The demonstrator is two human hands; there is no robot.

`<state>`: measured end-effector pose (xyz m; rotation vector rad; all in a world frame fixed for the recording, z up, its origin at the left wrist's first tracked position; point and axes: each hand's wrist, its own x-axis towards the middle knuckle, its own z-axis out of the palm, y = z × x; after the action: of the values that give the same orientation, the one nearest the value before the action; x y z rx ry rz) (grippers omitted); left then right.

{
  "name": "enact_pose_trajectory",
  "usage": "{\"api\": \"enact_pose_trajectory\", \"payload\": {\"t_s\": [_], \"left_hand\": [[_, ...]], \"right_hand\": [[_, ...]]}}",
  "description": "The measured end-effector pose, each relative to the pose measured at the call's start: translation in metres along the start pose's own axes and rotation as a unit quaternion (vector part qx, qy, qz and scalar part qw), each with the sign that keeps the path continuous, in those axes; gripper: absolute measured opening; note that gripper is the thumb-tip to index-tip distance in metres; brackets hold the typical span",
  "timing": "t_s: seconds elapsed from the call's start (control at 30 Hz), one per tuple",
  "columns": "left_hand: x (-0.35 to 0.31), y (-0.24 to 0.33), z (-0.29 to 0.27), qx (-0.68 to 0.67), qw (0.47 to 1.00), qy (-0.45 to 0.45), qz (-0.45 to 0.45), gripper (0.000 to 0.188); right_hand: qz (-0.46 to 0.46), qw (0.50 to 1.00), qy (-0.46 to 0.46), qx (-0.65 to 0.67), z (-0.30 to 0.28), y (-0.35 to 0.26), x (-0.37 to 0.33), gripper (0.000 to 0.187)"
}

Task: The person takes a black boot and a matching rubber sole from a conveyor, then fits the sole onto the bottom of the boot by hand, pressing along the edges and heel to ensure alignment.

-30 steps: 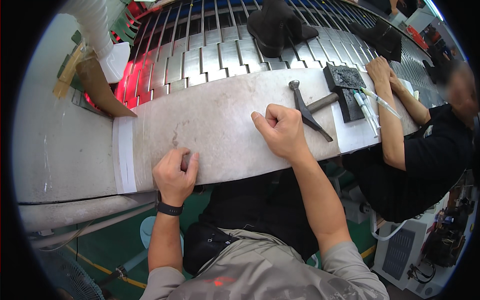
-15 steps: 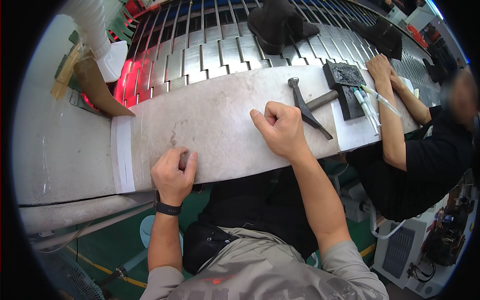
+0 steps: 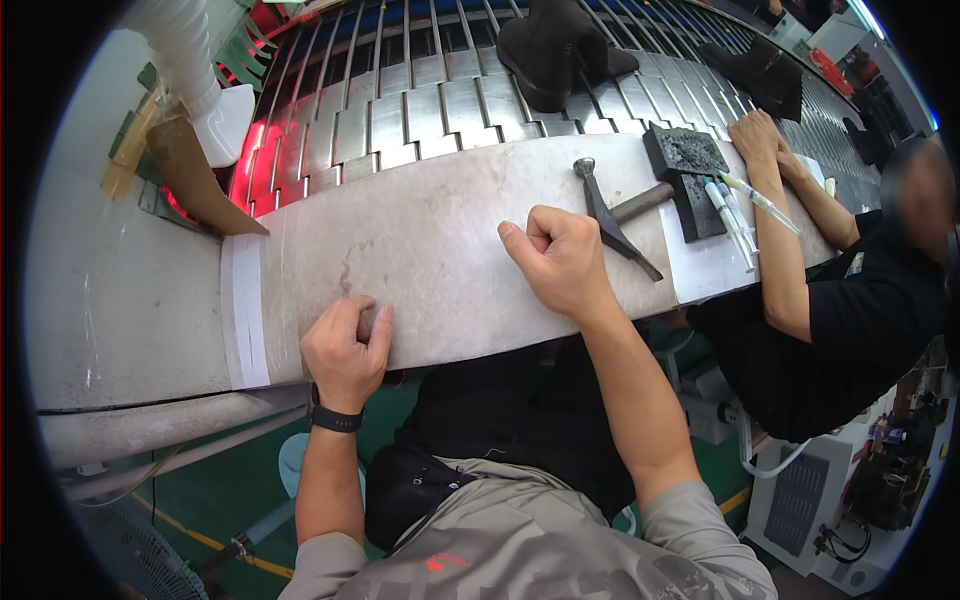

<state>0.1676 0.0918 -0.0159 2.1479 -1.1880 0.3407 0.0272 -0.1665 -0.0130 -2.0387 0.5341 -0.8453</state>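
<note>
Left hand (image 3: pixel 343 348) and right hand (image 3: pixel 562 260), both bare, well apart over a pale worktop (image 3: pixel 440 250). Palm sides hidden from above; grip narrow in each, fingers curled inward to a loose fist; contents of either fist, if any, impossible to tell. Beneath the lower edge of the worktop, legs in dark cloth, mostly lost in shadow. At the upper edge, dark matte boots (image 3: pixel 550 55), partly cut off. Beside a co-worker's forearm (image 3: pixel 783 245), pale slender pens (image 3: pixel 733 222), partly overlapping, exact number hard to make out. Just beside the right knuckles, flat on the worktop, a dark metal hammer (image 3: pixel 604 212): rounded striking face at one end, long tapering blade at the other, grey-brown cylindrical handle toward a black, coarse-grained, stepped block (image 3: pixel 694 205); contact between handle and block uncertain. Under the block, smooth white sheet (image 3: pixel 712 272). Beyond, a conveyor of shiny metal slats (image 3: pixel 420 115); at left, bent brown panel (image 3: pixel 190 175) and ribbed white hose (image 3: pixel 180 50).
</note>
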Motion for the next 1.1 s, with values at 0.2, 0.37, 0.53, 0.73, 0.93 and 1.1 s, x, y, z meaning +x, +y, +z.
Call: {"api": "enact_pose_trajectory", "payload": {"t_s": [0.2,0.37,0.53,0.73,0.93,1.1], "left_hand": [[0.0003,0.0009,0.0007,0.002,1.000,0.003,-0.002,0.015],[0.0002,0.0016,0.0003,-0.002,1.000,-0.001,-0.005,0.015],[0.0004,0.0016,0.0000,0.004,1.000,-0.003,-0.006,0.015],[0.0011,0.0021,-0.0003,0.002,1.000,-0.007,-0.010,0.015],[0.0007,0.0022,-0.0024,-0.001,1.000,-0.009,-0.011,0.016],[0.0008,0.0017,-0.0046,0.007,1.000,-0.007,-0.006,0.016]], "right_hand": [[0.008,1.000,-0.001,0.001,-0.0004,0.0003,0.0003,0.049],[-0.009,1.000,0.008,0.007,-0.0006,0.0006,0.0008,0.049],[-0.006,1.000,0.004,0.011,-0.0013,0.0007,0.0010,0.049],[-0.009,1.000,0.008,0.018,-0.0002,0.0007,0.0002,0.052],[-0.014,1.000,0.008,0.015,0.0006,-0.0009,-0.0005,0.051],[-0.019,1.000,0.010,0.015,0.0010,-0.0031,0.0000,0.051]]}}
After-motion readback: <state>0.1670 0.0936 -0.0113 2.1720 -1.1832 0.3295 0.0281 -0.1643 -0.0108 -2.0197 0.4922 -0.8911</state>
